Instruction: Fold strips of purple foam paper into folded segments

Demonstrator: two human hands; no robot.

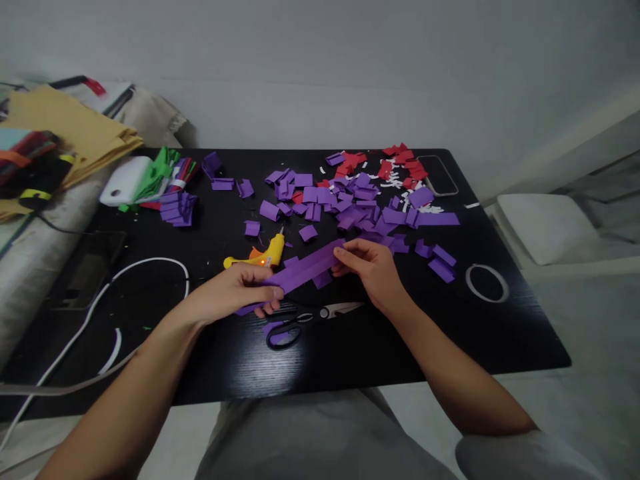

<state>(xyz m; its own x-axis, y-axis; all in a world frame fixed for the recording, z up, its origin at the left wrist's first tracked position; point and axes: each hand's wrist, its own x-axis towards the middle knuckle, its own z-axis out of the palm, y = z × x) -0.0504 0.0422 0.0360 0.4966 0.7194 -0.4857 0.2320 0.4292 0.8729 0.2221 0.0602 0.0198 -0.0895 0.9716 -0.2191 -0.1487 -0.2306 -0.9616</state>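
A long purple paper strip (309, 267) with a lengthwise crease stretches between my two hands, above the table. My left hand (245, 287) pinches its left end, thumb on top. At the upper right end, my right hand (364, 263) grips the strip between thumb and fingers. Below the strip lie scissors (325, 312) with black handles, pointing right. A yellow glue gun (267, 253) with a small orange light rests just beyond my left hand. Many folded purple paper pieces (360, 207) are heaped past my right hand.
Red paper pieces (405, 163) and white scraps lie at the back right, near a phone-like dark rectangle (437, 176). A tape ring (487, 283) sits at the right. White cable (145, 261) loops across the left side. Green paper (159, 175) lies at the back left.
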